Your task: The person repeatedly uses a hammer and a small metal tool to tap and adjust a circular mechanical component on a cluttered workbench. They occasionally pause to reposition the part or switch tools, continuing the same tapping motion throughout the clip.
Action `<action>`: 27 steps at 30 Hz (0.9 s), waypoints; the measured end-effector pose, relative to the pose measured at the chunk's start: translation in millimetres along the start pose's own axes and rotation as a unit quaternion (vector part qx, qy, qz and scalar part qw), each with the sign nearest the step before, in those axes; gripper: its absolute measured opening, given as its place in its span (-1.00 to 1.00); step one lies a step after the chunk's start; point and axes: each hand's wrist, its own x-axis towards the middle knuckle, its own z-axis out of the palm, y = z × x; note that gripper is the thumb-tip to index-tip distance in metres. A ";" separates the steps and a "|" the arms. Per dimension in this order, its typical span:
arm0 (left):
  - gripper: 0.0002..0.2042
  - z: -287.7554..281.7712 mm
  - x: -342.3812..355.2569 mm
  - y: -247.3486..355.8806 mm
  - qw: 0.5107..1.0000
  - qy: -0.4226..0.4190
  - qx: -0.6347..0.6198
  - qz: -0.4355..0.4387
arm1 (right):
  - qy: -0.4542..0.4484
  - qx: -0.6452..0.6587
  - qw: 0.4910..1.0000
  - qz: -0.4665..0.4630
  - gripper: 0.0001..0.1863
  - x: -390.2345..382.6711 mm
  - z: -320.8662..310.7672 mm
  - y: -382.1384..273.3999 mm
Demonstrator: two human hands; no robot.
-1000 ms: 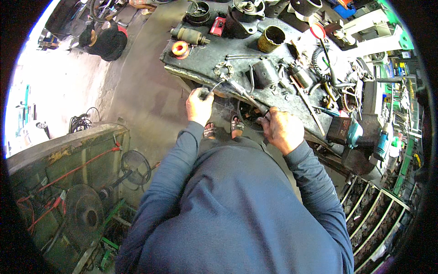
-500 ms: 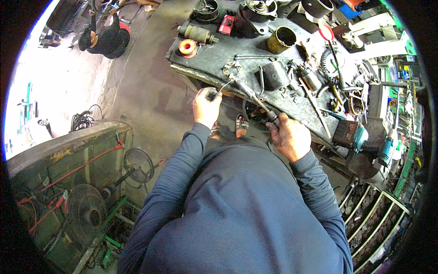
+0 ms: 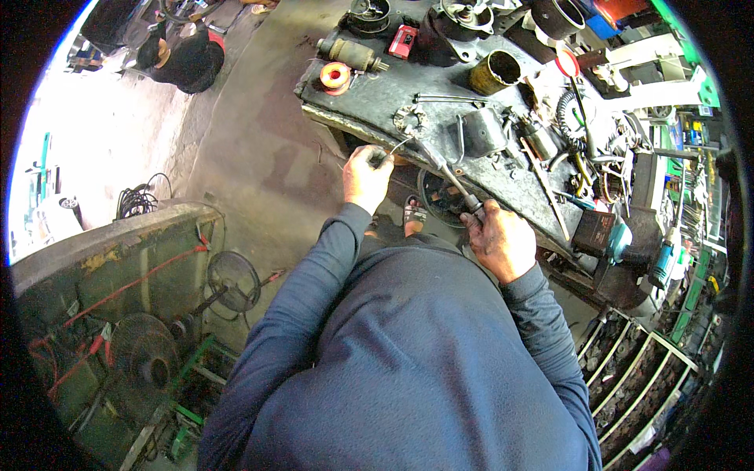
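Note:
A thin, curved solder wire (image 3: 400, 144) is pinched between the fingers of my left hand (image 3: 366, 177), just off the bench's near edge. My right hand (image 3: 503, 242) is closed round the handle of a soldering iron (image 3: 449, 177), whose long shaft slants up and left over the edge. The iron's tip and the wire's end come close together beside a small ring-shaped part (image 3: 409, 118) on the bench; whether they touch is too small to tell. An orange-red spool (image 3: 335, 77) stands farther left, near a cylindrical motor part (image 3: 351, 56).
The dark workbench (image 3: 369, 110) carries a rusty open cylinder (image 3: 495, 72), a dark metal housing (image 3: 482, 132) and several loose tools. A teal power tool (image 3: 666, 263) is at the right. Behind me on the left stands a fan (image 3: 141, 361). Another person (image 3: 184, 61) crouches at far left.
The whole view has shifted slightly, so the bench appears farther right. Both hands keep their grips, with the wire and iron in nearly the same place over the bench edge.

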 end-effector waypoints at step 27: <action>-0.82 -0.3 6.4 5.0 1.000 -0.012 0.001 0.016 | -0.043 -0.001 0.996 0.082 -0.55 4.2 -6.4 -19.9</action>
